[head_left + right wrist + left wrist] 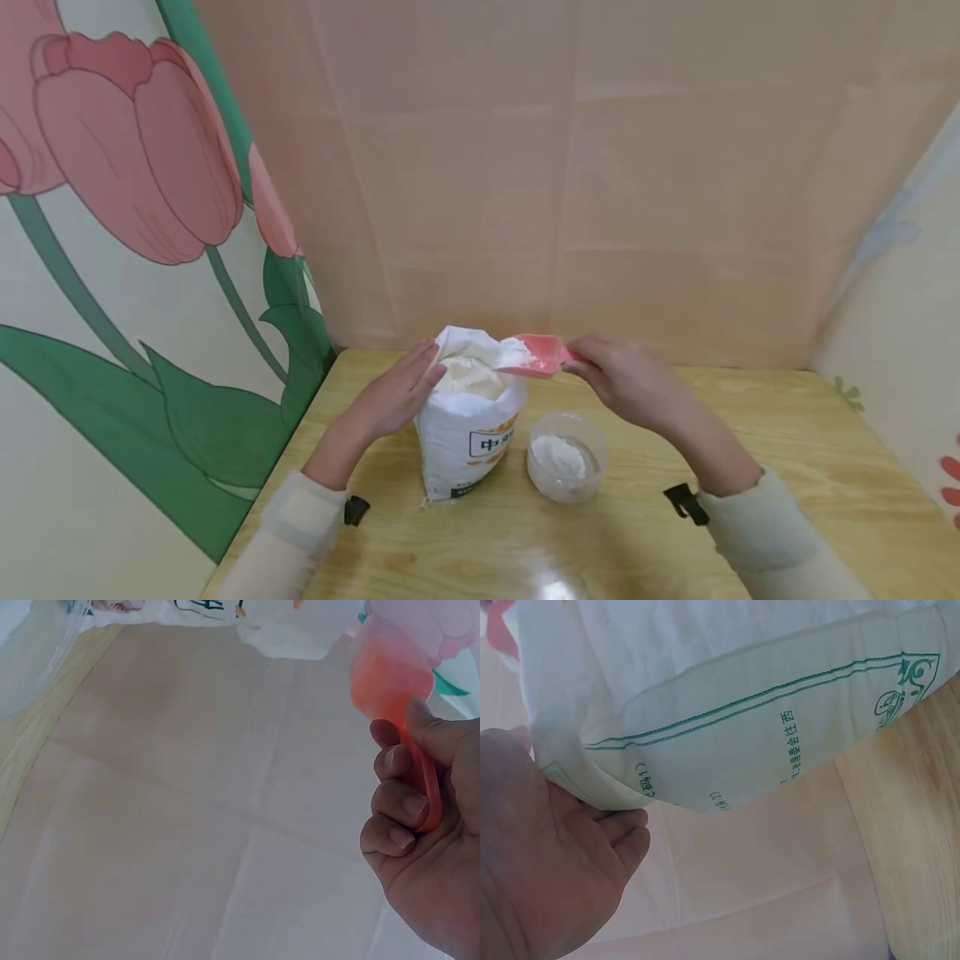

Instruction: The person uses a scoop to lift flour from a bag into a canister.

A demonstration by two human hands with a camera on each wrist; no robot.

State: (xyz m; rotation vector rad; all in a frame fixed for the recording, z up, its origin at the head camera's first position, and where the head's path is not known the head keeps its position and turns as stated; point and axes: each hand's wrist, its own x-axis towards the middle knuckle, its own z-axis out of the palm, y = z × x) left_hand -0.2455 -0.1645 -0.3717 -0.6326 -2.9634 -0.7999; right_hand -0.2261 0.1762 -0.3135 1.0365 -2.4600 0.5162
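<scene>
An open white bag of flour (468, 446) stands upright on the table, powder showing in its mouth. My left hand (397, 390) holds its left rim, thumb at the opening and fingers along the outside; in the left wrist view the bag's side (727, 742) runs between thumb and fingers. My right hand (626, 379) grips the handle of a pink scoop (546, 354), fingers curled round it in the right wrist view. White flour lies in the scoop, whose tip is over the bag's right rim. A clear round bowl (567, 492) with some flour sits right of the bag.
The wooden table (660, 533) reaches back to a wall covered with a pinkish-beige sheet (562, 183). A wall with painted tulips (135, 158) stands close on the left, and another painted wall (900, 333) on the right. A few specks lie at the bag's base.
</scene>
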